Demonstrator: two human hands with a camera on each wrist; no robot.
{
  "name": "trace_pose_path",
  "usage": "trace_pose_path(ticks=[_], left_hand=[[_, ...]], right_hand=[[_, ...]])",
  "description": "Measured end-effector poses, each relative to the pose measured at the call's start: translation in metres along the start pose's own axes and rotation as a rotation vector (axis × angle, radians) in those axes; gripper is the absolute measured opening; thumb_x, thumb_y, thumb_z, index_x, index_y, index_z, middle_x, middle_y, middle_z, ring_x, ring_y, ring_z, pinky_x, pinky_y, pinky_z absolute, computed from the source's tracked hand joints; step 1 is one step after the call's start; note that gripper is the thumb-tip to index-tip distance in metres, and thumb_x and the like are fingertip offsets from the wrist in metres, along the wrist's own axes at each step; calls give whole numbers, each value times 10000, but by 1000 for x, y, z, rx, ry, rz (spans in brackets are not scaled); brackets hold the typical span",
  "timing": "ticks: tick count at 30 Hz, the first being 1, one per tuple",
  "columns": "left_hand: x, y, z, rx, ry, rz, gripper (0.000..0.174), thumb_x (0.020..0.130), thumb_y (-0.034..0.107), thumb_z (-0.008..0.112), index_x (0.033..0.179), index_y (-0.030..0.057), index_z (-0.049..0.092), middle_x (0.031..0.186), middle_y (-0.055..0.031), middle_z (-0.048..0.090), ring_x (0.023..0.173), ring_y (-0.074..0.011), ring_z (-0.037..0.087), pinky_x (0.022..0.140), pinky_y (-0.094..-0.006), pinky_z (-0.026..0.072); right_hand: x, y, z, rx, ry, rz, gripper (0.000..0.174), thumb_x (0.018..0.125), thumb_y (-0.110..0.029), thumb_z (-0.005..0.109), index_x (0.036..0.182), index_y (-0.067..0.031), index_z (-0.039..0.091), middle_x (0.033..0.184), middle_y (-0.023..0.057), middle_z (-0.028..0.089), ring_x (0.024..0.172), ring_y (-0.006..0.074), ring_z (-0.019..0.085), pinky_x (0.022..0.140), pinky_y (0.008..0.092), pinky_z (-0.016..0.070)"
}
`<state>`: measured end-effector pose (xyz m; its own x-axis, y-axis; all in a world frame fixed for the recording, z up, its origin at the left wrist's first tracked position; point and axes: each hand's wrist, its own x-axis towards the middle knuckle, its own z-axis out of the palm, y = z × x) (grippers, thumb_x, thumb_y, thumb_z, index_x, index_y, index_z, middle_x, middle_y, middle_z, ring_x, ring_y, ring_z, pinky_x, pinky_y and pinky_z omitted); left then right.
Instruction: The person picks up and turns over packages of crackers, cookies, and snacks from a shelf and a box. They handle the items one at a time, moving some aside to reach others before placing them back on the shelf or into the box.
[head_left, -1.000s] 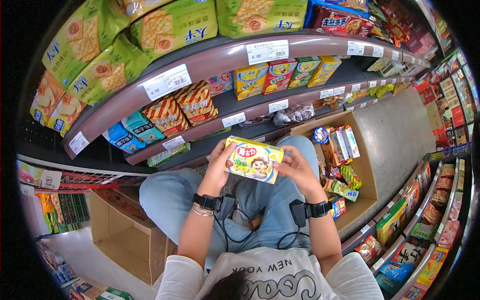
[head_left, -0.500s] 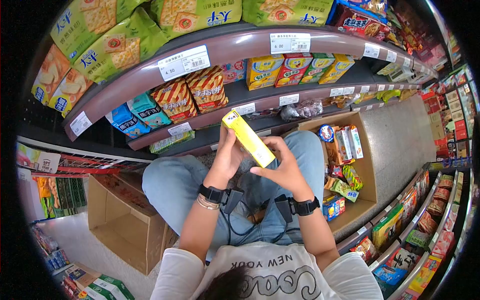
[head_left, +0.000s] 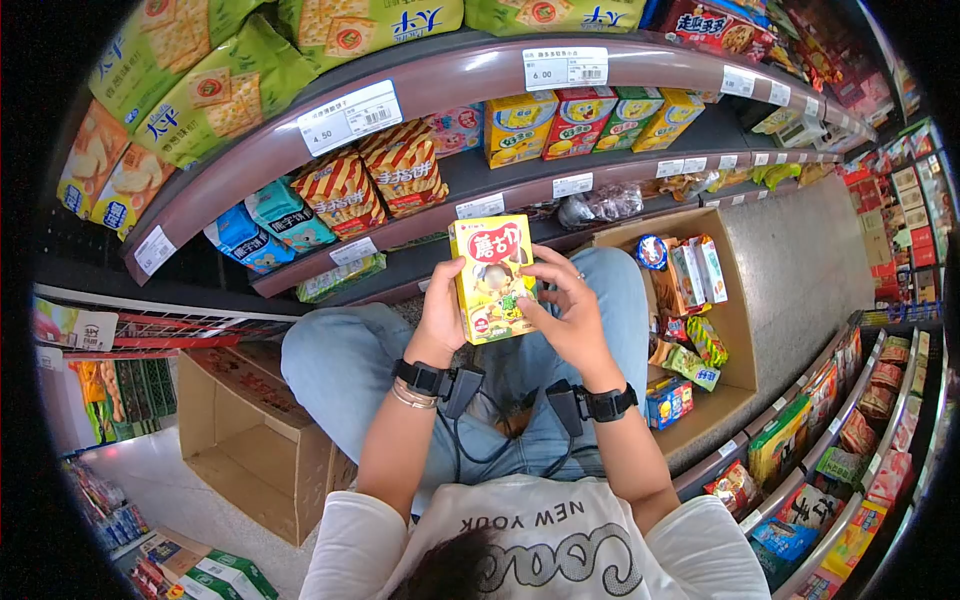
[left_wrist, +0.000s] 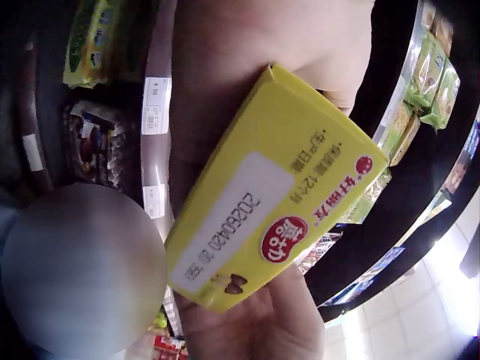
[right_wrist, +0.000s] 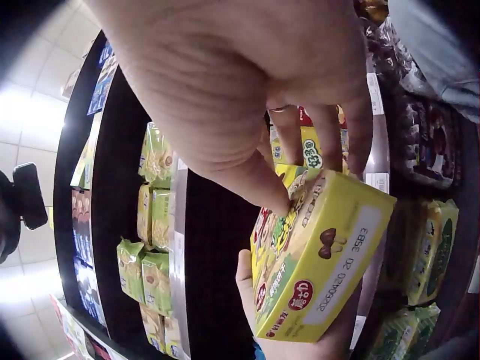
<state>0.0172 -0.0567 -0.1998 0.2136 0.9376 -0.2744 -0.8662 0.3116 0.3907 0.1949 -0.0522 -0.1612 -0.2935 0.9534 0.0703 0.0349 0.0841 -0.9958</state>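
Held up over the lap is a yellow biscuit box with red lettering and a cartoon, its front face turned up. My left hand grips its left edge, with most fingers hidden behind it. On the other side, my right hand pinches it, thumb on the front face near the lower right. A printed date panel shows on the narrow end of the box in the left wrist view. From the right wrist, the thumb presses on the face of the box.
A cardboard carton of mixed snacks stands right of the knees; another carton lies at the left. Ahead, the shelf holds yellow, red and green boxes and striped biscuit packs. More stocked shelves curve along the right.
The box has turned in the hands: from lying sideways, to its narrow yellow side, to standing lengthwise with the front up. The right hand has shifted its hold, and its thumb now lies on the front.
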Motion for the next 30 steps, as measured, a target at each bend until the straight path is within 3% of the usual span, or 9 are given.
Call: trace_pose_path(ticks=[4, 7, 11, 15, 16, 20, 23, 27, 30], left_hand=[[3, -3, -7, 49, -48, -17, 476, 924, 299, 512, 1294, 6, 452, 1218, -149, 580, 1076, -255, 598, 913, -386, 488], [4, -7, 3, 396, 80, 186, 504, 970, 333, 457, 1365, 31, 372, 1265, -148, 542, 1105, -268, 581, 957, -408, 467], [5, -1, 19, 430, -9, 347, 522, 994, 337, 437, 1414, 49, 323, 1352, -116, 465, 1254, -212, 443, 1051, -367, 355], [14, 9, 15, 575, 58, 499, 504, 948, 169, 556, 1395, 41, 361, 1373, -88, 449, 1251, -173, 442, 1032, -320, 361], [17, 9, 15, 526, 131, 543, 535, 907, 114, 607, 1382, 26, 375, 1334, -90, 487, 1213, -183, 474, 1013, -331, 376], [31, 21, 5, 780, 229, 432, 625, 841, 172, 691, 1368, 16, 392, 1218, -75, 564, 1114, -189, 534, 917, -355, 432], [42, 25, 3, 1096, 274, 486, 617, 843, 122, 685, 1373, 26, 385, 1255, -88, 525, 1134, -176, 505, 867, -303, 440], [55, 31, 3, 1313, 283, 619, 686, 819, 206, 723, 1386, 39, 376, 1251, -105, 524, 1128, -199, 508, 806, -321, 456], [58, 37, 9, 1356, 290, 660, 747, 810, 252, 731, 1415, 48, 344, 1309, -150, 477, 1184, -270, 482, 890, -375, 450]], right_hand=[[-1, -1, 2, -111, -34, -23, 531, 729, -102, 761, 1219, -56, 561, 1368, 153, 453, 1227, 272, 481, 970, 355, 431], [1, 2, 11, -312, -82, -90, 719, 668, -199, 818, 1287, -28, 493, 1360, 184, 456, 1242, 327, 466, 1038, 387, 366], [15, -12, 24, -263, -192, 27, 823, 628, -250, 843, 1312, -14, 451, 1317, 217, 483, 1231, 362, 470, 1036, 391, 366], [33, -16, 26, -252, -237, 104, 602, 689, -144, 748, 1217, -10, 491, 1130, 200, 601, 1053, 344, 596, 883, 378, 472], [38, -3, 24, -274, -155, -14, 573, 674, -115, 742, 1186, 2, 512, 1039, 151, 632, 962, 235, 625, 847, 338, 483], [70, 41, 13, 2, -80, -85, 560, 749, 100, 691, 1211, -25, 402, 1099, 92, 567, 1043, 140, 560, 861, 276, 487], [91, 44, 9, -149, 18, -131, 518, 754, 72, 704, 1180, -25, 426, 1087, 94, 573, 1039, 130, 559, 851, 275, 490], [116, 47, 11, -334, 160, -324, 511, 745, -29, 712, 1212, -11, 504, 1087, 219, 583, 1047, 348, 552, 905, 391, 430], [126, 44, 17, -433, 258, -368, 590, 759, -27, 695, 1299, 7, 460, 1089, 229, 565, 1026, 388, 529, 889, 431, 427]])
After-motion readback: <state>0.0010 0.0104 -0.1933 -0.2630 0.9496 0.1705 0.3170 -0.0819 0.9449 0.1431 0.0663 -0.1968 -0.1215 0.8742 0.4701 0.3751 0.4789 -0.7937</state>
